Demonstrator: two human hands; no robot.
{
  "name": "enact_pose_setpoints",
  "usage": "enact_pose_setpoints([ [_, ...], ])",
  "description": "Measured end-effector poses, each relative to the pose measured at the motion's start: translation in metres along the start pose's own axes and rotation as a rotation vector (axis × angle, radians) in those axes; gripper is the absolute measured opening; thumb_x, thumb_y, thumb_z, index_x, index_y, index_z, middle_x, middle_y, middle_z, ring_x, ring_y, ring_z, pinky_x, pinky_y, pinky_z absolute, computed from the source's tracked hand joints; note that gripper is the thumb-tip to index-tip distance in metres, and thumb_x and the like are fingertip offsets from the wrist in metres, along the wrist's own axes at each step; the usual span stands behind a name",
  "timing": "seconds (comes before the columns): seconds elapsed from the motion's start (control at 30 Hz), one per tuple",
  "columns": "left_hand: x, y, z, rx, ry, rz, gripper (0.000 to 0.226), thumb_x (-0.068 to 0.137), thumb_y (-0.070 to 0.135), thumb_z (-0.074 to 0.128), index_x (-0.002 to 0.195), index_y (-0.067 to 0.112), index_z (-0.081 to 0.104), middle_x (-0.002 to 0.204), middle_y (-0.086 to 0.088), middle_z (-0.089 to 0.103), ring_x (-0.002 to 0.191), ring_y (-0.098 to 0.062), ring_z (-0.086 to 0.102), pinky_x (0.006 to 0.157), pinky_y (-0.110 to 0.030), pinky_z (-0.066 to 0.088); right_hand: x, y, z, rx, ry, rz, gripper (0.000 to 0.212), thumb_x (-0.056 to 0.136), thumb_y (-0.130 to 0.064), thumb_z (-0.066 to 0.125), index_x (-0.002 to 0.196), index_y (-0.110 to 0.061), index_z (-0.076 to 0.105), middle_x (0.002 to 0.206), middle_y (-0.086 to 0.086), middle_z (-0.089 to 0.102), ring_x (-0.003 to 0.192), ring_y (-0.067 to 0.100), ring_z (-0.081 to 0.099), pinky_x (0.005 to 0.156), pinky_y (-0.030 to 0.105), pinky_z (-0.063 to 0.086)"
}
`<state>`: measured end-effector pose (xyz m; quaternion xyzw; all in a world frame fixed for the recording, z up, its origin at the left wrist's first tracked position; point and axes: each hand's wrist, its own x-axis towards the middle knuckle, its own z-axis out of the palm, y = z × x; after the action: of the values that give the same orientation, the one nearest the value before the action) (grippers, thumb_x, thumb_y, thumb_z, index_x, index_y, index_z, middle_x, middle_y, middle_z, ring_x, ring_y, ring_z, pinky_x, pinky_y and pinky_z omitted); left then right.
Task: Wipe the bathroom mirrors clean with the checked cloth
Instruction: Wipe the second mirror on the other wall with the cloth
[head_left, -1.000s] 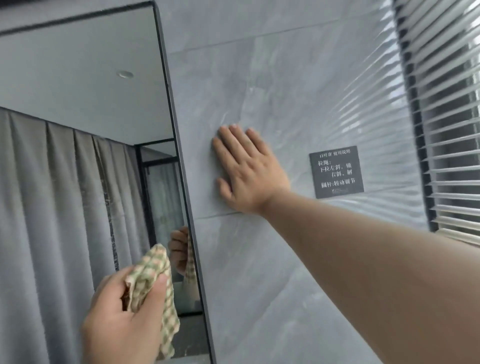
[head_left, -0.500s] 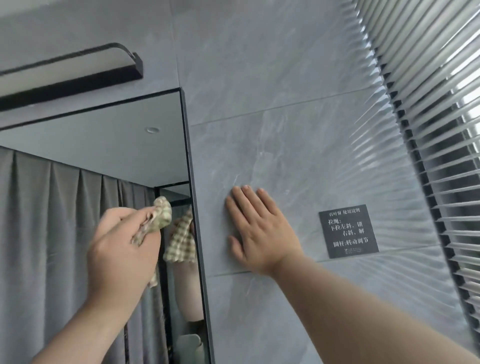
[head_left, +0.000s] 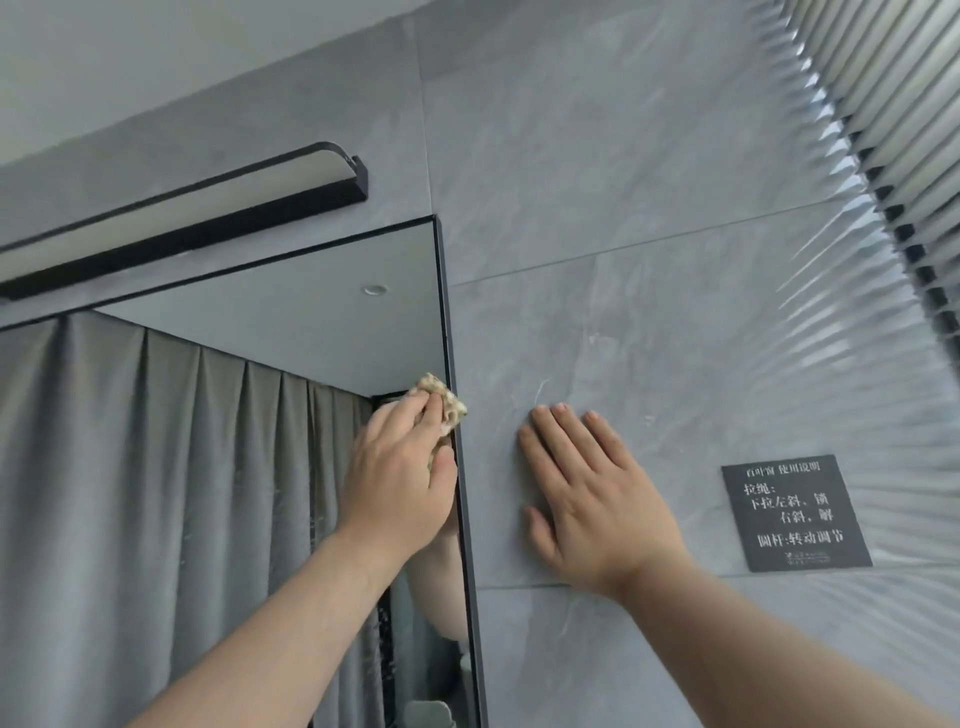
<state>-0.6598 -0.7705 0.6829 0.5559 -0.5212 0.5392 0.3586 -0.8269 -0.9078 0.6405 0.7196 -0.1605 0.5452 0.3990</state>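
A black-framed mirror (head_left: 218, 395) fills the left half of the view and reflects grey curtains and a ceiling. My left hand (head_left: 400, 467) holds the beige checked cloth (head_left: 441, 402) bunched under its fingers and presses it onto the glass at the mirror's right edge, a little below the top corner. Most of the cloth is hidden by the hand. My right hand (head_left: 592, 499) lies flat, fingers straight, on the grey wall tile just right of the mirror frame.
A black bar lamp (head_left: 208, 208) is mounted above the mirror. A dark sign with white text (head_left: 795, 512) hangs on the grey tiled wall (head_left: 623, 208) right of my right hand. Window blinds (head_left: 904, 130) run along the right edge.
My left hand has risen with the cloth from low on the mirror to its right edge near the top. The view has tilted upward. My right hand stays flat on the wall.
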Motion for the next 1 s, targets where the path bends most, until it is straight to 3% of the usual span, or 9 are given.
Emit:
enact_pose_setpoints([
  [0.07,-0.01,0.0,0.004,-0.006,-0.073,0.01,0.066,0.093,0.037,0.033,0.15,0.004,0.037,0.16,-0.007,0.03,0.149,-0.017,0.022,0.123,-0.035,0.018,0.0,0.0,0.0,0.005,0.005,-0.002,0.071,0.083,-0.042,0.048,0.141,-0.001,0.051,0.15,0.019,0.045,0.14,0.036,0.041,0.114,0.052,0.03],
  [0.13,-0.011,0.0,0.004,-0.016,-0.136,0.01,0.071,0.095,0.045,0.024,0.156,0.011,0.02,0.163,0.003,0.007,0.15,-0.003,-0.003,0.123,-0.025,-0.002,0.0,0.001,0.0,0.004,0.004,-0.001,0.07,0.084,-0.042,0.046,0.141,-0.001,0.051,0.15,0.019,0.045,0.14,0.036,0.041,0.115,0.052,0.028],
  [0.27,0.028,-0.002,-0.004,-0.009,-0.175,-0.035,0.076,0.093,0.054,0.013,0.158,0.015,0.007,0.162,0.007,-0.006,0.147,-0.003,-0.011,0.115,-0.014,-0.016,0.0,0.001,0.001,-0.007,-0.005,0.0,0.071,0.085,-0.042,0.045,0.142,-0.001,0.049,0.151,0.02,0.043,0.141,0.037,0.04,0.116,0.052,0.027],
  [0.4,0.095,-0.009,-0.014,-0.033,-0.207,-0.098,0.058,0.108,0.039,0.022,0.159,0.018,0.006,0.166,0.003,-0.003,0.152,-0.01,-0.006,0.12,-0.024,-0.008,0.0,0.001,0.001,-0.013,-0.014,-0.001,0.071,0.086,-0.042,0.044,0.143,-0.001,0.048,0.152,0.02,0.042,0.141,0.037,0.039,0.116,0.052,0.027],
  [0.63,0.183,-0.022,-0.028,-0.009,-0.233,-0.14,0.056,0.109,0.035,0.021,0.159,0.015,0.005,0.167,-0.002,-0.005,0.153,-0.016,-0.007,0.125,-0.035,-0.003,0.0,0.002,0.003,-0.015,-0.011,-0.004,0.072,0.086,-0.042,0.043,0.144,-0.001,0.047,0.152,0.02,0.041,0.141,0.037,0.039,0.117,0.052,0.025],
  [0.87,0.181,-0.027,-0.016,-0.041,-0.103,-0.134,0.056,0.107,0.037,0.021,0.159,0.021,0.013,0.167,0.004,0.005,0.153,-0.013,0.0,0.125,-0.038,0.0,0.0,0.001,0.002,-0.026,0.006,0.001,0.071,0.085,-0.042,0.044,0.143,-0.001,0.048,0.151,0.021,0.044,0.14,0.038,0.041,0.117,0.052,0.026],
  [1.0,0.149,-0.028,-0.015,-0.071,-0.112,-0.065,0.056,0.105,0.035,0.021,0.159,0.018,0.014,0.167,0.002,0.006,0.153,-0.013,0.0,0.125,-0.035,-0.002,0.0,0.0,0.0,-0.029,-0.005,0.005,0.071,0.085,-0.042,0.043,0.143,0.0,0.048,0.15,0.021,0.044,0.139,0.038,0.042,0.117,0.052,0.027],
])
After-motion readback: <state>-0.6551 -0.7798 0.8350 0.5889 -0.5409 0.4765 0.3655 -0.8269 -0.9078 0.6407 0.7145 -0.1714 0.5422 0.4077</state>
